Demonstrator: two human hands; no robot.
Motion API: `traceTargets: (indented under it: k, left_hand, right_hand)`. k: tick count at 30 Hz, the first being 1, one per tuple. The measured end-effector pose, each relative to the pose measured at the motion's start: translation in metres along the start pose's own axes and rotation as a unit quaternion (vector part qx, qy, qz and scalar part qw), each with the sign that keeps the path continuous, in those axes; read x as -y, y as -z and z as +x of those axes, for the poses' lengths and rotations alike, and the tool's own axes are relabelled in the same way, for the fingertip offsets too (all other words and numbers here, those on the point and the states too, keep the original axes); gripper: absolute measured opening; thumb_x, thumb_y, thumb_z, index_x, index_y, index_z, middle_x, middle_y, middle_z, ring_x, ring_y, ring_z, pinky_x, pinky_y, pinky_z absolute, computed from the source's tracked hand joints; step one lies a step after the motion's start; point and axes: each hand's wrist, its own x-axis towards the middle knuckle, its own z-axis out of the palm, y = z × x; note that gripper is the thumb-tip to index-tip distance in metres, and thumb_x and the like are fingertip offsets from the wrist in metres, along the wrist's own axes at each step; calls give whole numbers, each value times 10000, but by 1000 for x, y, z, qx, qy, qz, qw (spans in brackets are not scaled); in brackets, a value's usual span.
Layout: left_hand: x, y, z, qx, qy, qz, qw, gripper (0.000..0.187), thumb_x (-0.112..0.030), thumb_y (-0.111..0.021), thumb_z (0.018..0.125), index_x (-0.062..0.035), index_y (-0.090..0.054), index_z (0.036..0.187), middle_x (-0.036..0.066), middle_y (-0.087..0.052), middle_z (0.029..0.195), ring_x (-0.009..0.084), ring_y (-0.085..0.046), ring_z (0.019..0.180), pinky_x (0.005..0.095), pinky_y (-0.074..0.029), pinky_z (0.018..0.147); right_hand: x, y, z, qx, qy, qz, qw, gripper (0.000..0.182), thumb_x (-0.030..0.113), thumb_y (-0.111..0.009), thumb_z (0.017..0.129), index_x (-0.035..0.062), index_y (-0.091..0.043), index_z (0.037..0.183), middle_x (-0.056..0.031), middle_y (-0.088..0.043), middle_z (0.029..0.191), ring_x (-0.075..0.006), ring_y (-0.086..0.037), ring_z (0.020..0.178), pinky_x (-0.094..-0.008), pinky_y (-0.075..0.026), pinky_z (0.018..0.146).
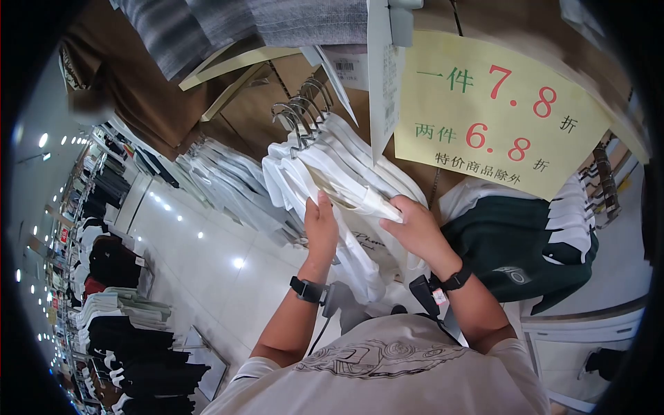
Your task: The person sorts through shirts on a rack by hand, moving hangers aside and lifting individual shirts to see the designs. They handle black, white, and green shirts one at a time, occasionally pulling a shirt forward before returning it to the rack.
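Several white shirts point(346, 149) hang from metal hanger hooks point(299, 114) on a wall rack in front of me. My left hand point(321, 225) grips the edge of the front white shirt point(354, 259), thumb on the near side and the other fingers mostly hidden by cloth. At the opposite shoulder of these shirts, my right hand point(413, 227) pinches white fabric between thumb and fingers. Between my hands, dark lettering point(370, 241) shows on a pale shirt front, partly covered by folds. Both wrists wear black straps.
A yellow price sign point(498, 111) hangs at upper right, near a white card. Dark green shirts point(508, 242) hang to the right, more pale shirts point(221, 183) to the left. Brown trousers point(131, 76) drape from the shelf above. Clothing racks point(124, 332) line the tiled floor at left.
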Motion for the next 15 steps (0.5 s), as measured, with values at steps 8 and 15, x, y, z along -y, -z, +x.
traceTargets:
  k: [8, 15]
  left_hand:
    - [-7, -3, -7, 38, 20, -53, 998, 388, -367, -503, 1095, 14, -542, 1040, 34, -533, 853, 109, -463, 788, 287, -439, 729]
    - [-7, -5, -8, 60, 24, -66, 996, 355, -334, -522, 1092, 19, -551, 1070, 32, -563, 883, 106, -478, 827, 286, -443, 774]
  right_hand:
    - [-30, -22, 35, 16, 13, 28, 999, 372, 282, -777, 836, 28, -670, 1086, -189, -709, 957, -355, -688, 919, -417, -518, 808]
    - [-4, -12, 36, -10, 33, -24, 999, 345, 265, -755, 843, 32, -683, 1087, -193, -710, 982, -388, -672, 968, -441, -526, 847]
